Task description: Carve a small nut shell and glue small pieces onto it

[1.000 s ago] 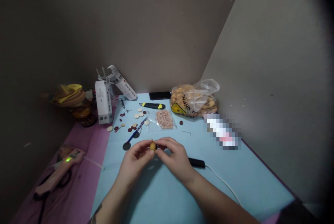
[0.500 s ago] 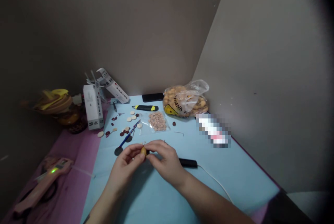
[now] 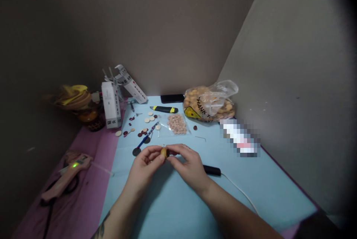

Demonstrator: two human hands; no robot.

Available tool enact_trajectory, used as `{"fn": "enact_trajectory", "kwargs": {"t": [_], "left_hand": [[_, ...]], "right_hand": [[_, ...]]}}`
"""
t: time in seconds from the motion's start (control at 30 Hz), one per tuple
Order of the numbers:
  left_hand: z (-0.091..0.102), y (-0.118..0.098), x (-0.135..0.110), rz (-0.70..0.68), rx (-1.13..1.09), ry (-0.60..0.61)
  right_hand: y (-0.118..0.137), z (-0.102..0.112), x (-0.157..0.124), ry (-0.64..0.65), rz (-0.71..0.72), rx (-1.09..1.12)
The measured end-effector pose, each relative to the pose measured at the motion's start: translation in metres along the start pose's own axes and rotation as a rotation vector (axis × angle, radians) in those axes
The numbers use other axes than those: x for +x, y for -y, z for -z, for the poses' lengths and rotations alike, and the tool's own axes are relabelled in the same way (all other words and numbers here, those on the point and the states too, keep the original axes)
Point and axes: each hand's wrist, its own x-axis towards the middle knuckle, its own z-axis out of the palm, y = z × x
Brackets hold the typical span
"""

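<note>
Head view: left hand [image 3: 146, 162] and right hand [image 3: 188, 164] met fingertip to fingertip low over smooth pale blue counter [image 3: 173, 209], both pinching small round yellow bead [image 3: 163, 152] between them.

Just beyond hands: slim blue pen [image 3: 146, 136], flat cream and dark red discs [image 3: 149, 119] scattered, clear pouch [image 3: 177, 123] of pinkish round pieces.

Farther beyond: black-and-yellow utility knife [image 3: 163, 109], crinkled plastic bag [image 3: 209, 103] of tan lumps, upright white carton [image 3: 111, 104].

Just right of right hand: thin black stick [image 3: 212, 170] with white cable, flat on counter.

Far left of left hand: pink glue gun [image 3: 67, 175], green light lit.
</note>
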Motion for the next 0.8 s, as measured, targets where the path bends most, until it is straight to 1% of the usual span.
{"fn": "enact_trajectory", "kwargs": {"t": [0.17, 0.4, 0.63, 0.8], "left_hand": [[0.0018, 0.0029, 0.0007, -0.031, 0.002, 0.015], [-0.0038, -0.0023, -0.0038, -0.054, 0.002, -0.029], [-0.0031, -0.0034, -0.0068, -0.056, -0.054, 0.003], [-0.0023, -0.0028, -0.0067, -0.058, -0.051, 0.001]], "right_hand": [[-0.0011, -0.0003, -0.0016, 0.008, -0.01, -0.006], [-0.0006, 0.0014, -0.0016, 0.051, -0.017, -0.023], [0.0015, 0.0007, -0.0022, 0.02, -0.048, -0.052], [0.0017, 0.0013, -0.0021, 0.019, -0.03, -0.047]]}}
